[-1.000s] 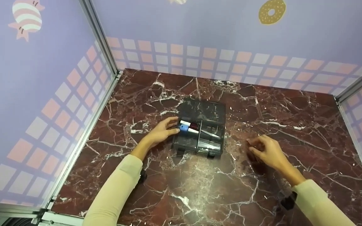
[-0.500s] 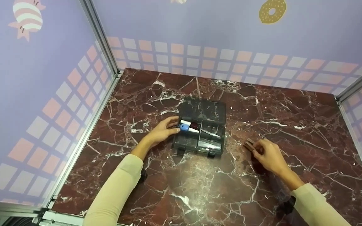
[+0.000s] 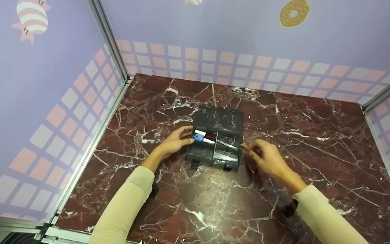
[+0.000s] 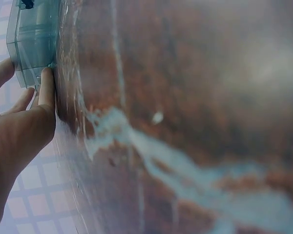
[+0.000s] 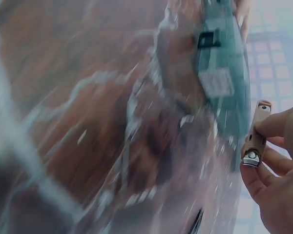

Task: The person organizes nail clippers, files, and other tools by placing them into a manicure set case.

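A dark see-through divided box [image 3: 201, 155] lies open on the marbled tabletop, its lid [image 3: 218, 118] folded back. A blue and white item [image 3: 199, 137] and a white piece with a dark red end [image 3: 209, 135] sit in its left part. A thin pale pointed strip [image 3: 227, 144] shows in the right part. My left hand [image 3: 174, 143] rests its fingertips and thumb against the box's left side. At the box's right edge, my right hand [image 3: 266, 156] pinches a copper-coloured nail clipper [image 5: 256, 134] between thumb and fingers.
Patterned lilac panels [image 3: 195, 30] with metal frame posts [image 3: 108, 37] enclose the tabletop [image 3: 168, 203] at the back and sides. In the right wrist view, a dark pointed tip [image 5: 197, 222] shows at the bottom edge.
My right hand has moved left to the box's right edge with the nail clipper, which has come into clearer sight. My left hand and the box have stayed in place.
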A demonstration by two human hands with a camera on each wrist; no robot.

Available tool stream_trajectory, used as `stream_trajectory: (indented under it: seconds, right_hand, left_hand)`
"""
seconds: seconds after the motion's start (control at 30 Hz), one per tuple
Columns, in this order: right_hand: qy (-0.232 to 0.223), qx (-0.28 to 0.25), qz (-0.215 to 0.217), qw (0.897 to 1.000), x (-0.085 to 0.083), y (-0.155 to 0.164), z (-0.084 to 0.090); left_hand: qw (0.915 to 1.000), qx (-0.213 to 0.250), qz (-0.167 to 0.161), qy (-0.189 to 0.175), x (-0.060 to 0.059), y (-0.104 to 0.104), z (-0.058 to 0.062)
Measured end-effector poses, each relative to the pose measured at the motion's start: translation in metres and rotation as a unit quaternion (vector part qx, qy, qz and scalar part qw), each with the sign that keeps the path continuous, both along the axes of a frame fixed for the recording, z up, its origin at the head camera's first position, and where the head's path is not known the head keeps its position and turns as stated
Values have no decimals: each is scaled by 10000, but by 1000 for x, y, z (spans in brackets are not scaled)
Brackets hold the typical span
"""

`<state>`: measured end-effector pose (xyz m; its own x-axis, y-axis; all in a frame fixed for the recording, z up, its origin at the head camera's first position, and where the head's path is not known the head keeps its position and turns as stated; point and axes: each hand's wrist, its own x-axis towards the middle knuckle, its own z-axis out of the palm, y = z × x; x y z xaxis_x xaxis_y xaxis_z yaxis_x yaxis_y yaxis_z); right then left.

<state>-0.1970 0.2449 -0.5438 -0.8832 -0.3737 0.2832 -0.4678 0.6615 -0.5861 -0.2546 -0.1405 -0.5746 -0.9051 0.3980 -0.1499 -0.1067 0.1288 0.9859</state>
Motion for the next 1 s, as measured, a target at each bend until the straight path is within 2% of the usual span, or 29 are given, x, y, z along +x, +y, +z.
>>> stream_trajectory:
  seconds: [0.13,0.4,0.53,0.73,1.0]
  right_hand:
    - [-21,-75,336,9994,-5,-25,6]
    - [-143,-235,631,9976,-14,-70,16]
    - [-70,-304,718,9969,-18,-87,14]
    - [67,-112,969,9952,-20,-105,8]
    - [126,69,1204,9926,-19,-127,6]
  left_hand:
    - [10000,-65,-28,9,0,0,-1]
    - [9996,-256,-62,38,2,-1,1]
    - [9995,-287,-61,90,2,0,1]
    - [9997,-226,-19,70,2,2,-2]
    - [9999,-156,-8,44,2,1,2]
